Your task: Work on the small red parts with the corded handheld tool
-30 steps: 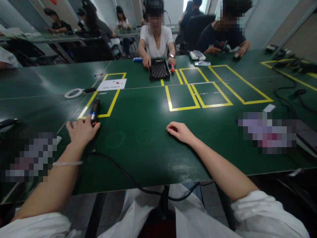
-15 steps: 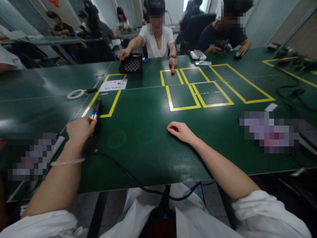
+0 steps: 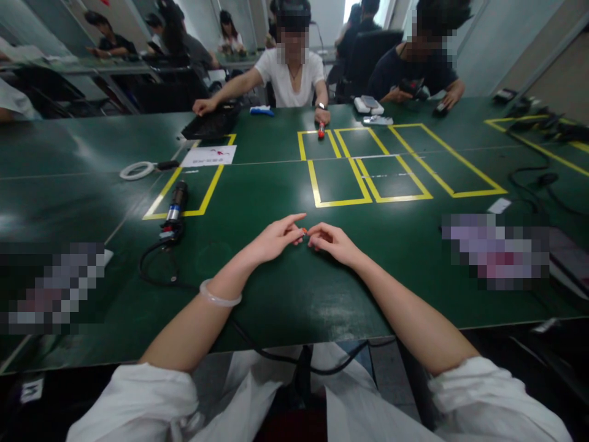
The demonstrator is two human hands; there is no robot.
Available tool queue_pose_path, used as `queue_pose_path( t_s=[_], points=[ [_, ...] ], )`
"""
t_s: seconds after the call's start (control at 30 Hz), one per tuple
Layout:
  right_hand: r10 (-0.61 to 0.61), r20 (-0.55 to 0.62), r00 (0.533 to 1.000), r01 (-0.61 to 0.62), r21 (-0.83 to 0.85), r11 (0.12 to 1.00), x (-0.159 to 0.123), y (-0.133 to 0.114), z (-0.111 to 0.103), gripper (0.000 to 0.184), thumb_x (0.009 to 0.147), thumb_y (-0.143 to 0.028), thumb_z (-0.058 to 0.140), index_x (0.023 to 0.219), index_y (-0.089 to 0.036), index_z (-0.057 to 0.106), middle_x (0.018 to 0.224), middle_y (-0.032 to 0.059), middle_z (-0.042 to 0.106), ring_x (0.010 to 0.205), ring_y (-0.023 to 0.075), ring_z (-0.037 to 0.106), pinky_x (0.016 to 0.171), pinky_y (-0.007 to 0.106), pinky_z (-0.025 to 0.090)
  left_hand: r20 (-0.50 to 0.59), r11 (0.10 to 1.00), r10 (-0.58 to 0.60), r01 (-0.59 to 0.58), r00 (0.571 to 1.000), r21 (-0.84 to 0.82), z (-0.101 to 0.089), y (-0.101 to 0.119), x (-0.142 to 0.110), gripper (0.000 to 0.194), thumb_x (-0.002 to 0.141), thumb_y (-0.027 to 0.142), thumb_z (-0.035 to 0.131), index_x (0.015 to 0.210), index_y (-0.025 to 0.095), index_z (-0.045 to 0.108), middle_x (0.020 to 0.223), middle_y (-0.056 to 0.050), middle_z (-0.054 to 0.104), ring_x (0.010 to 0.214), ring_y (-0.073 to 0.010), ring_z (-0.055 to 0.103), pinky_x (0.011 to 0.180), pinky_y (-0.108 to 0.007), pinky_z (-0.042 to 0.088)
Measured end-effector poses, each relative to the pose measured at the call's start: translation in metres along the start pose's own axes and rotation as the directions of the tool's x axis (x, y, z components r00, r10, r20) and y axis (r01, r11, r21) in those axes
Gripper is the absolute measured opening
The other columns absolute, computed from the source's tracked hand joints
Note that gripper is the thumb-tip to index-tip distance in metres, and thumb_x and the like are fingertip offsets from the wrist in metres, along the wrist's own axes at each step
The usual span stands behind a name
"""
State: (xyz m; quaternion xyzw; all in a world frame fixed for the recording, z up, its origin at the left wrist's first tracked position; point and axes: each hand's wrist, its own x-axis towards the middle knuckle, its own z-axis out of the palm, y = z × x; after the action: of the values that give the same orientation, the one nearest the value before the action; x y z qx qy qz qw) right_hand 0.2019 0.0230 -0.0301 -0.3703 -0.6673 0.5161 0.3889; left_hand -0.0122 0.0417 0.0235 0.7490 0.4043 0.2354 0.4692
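Pinching a small orange piece (image 3: 304, 231) — left hand (image 3: 278, 238) narrow, right hand (image 3: 335, 244) curled closed beside it.

Small orange object (image 3: 304, 231) between the hands: mostly hidden by fingers. Printing on the paper sheet (image 3: 209, 156), left of it: illegible.

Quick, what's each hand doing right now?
Left hand: pinching an orange bit, it seems; index finger out.
Right hand: curled; can't tell if it holds anything.

Green table (image 3: 257, 294) bearing a black corded tool (image 3: 175, 207).
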Motion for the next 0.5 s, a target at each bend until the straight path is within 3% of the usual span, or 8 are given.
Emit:
queue_pose_path(
  t_s=[0.1, 0.27, 0.5],
  points=[
    [0.014, 0.047, 0.999, -0.020, 0.136, 0.991, 0.001, -0.001, 0.003, 0.026, 0.084, -0.038, 0.067, 0.097, -0.019, 0.056, 0.082, 0.0021, 0.069, 0.071, 0.0136, 0.063, 0.069, 0.028, 0.050, 0.090, 0.984, 0.020, -0.003, 0.996, -0.181, 0.017, -0.013, 0.001, 0.073, 0.091, 0.039, 0.057, 0.153, 0.010, 0.032, 0.083, -0.003, 0.062, 0.077, -0.0142, 0.059, 0.079, -0.030, 0.048],
    [-0.008, 0.062, 0.998, -0.001, 0.147, 0.989, 0.000, 0.001, 0.006, 0.037, 0.081, -0.047, 0.073, 0.096, -0.019, 0.056, 0.078, 0.0011, 0.068, 0.069, 0.0133, 0.063, 0.068, 0.028, 0.050, 0.169, 0.957, 0.005, 0.044, 0.986, -0.288, 0.019, -0.028, -0.004, 0.075, 0.091, 0.037, 0.060, 0.154, 0.012, 0.029, 0.080, -0.001, 0.059, 0.077, -0.0136, 0.059, 0.080, -0.030, 0.047],
    [0.000, 0.028, 1.000, -0.003, 0.112, 0.994, 0.000, 0.003, 0.005, 0.037, 0.078, -0.046, 0.076, 0.091, -0.019, 0.055, 0.078, 0.0002, 0.065, 0.067, 0.0115, 0.059, 0.065, 0.026, 0.047, 0.061, 0.959, -0.080, 0.094, 0.995, -0.267, 0.017, -0.029, -0.003, 0.060, 0.092, 0.040, 0.059, 0.142, 0.010, 0.046, 0.087, -0.005, 0.067, 0.081, -0.0146, 0.062, 0.084, -0.031, 0.048]
  ],
)
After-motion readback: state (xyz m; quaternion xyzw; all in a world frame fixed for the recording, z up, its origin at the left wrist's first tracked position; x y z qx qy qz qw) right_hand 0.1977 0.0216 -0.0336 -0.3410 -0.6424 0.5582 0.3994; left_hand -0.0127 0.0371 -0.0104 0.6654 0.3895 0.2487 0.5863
